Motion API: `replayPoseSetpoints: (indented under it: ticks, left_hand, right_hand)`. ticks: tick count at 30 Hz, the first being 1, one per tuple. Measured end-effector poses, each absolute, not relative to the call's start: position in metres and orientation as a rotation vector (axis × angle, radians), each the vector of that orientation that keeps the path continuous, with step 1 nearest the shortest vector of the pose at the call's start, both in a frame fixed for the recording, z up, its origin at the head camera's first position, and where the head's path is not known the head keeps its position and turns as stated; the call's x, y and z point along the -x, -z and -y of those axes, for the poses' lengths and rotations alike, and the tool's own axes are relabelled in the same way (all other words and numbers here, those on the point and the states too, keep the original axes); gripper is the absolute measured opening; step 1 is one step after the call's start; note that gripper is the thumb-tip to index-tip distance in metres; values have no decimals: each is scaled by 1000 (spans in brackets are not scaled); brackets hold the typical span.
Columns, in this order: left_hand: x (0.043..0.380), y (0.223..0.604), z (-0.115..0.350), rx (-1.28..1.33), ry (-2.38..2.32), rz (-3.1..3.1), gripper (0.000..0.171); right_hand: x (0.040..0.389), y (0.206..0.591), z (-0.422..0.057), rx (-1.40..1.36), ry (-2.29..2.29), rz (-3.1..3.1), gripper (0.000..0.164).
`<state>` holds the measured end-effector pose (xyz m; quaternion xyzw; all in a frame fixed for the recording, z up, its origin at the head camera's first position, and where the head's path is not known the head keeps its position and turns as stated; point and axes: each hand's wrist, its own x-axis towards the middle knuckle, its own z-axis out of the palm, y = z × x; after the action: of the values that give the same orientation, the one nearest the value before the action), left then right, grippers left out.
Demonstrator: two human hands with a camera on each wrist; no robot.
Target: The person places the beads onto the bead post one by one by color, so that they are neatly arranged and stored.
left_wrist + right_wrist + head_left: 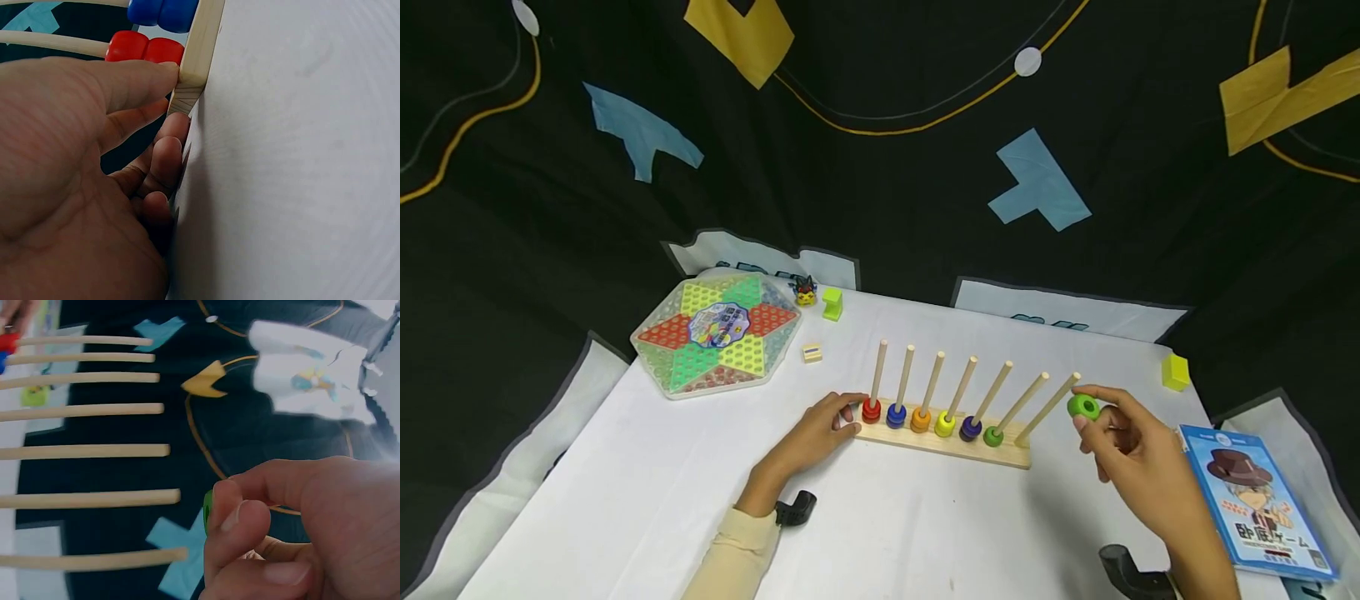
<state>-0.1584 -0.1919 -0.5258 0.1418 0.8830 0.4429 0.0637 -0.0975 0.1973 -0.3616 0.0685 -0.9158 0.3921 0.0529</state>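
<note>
A wooden peg stand [940, 442] with several upright pegs lies across the middle of the white table. From the left its pegs carry red [871, 411], blue, orange, yellow, dark purple and green beads [993, 436]; the rightmost peg bears none. My left hand [820, 429] pinches the stand's left end, thumb by the red beads [147, 49] in the left wrist view. Between thumb and fingertips, my right hand [1138, 454] holds a loose green bead [1083, 407], its hole showing, just right of the last peg's tip. Fingers mostly hide that bead in the right wrist view.
A Chinese checkers board [718, 333] lies at the back left, with a small figurine [805, 291], a lime block [832, 304] and a little wooden piece [812, 353] beside it. At right are a yellow block [1176, 372] and a blue game box [1258, 504].
</note>
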Motion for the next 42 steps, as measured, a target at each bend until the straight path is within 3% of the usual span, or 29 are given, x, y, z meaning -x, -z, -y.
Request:
replayPoseSetpoints:
  ticks: [12,42]
  left_hand:
    - [158,528,186,-451,-1349,-2666,46]
    - [161,525,183,-435,-1332,-2666,46]
  right_hand:
    - [133,358,-184,-316,-1209,2762,36]
    - [126,356,-185,-283,-1155,2818,44]
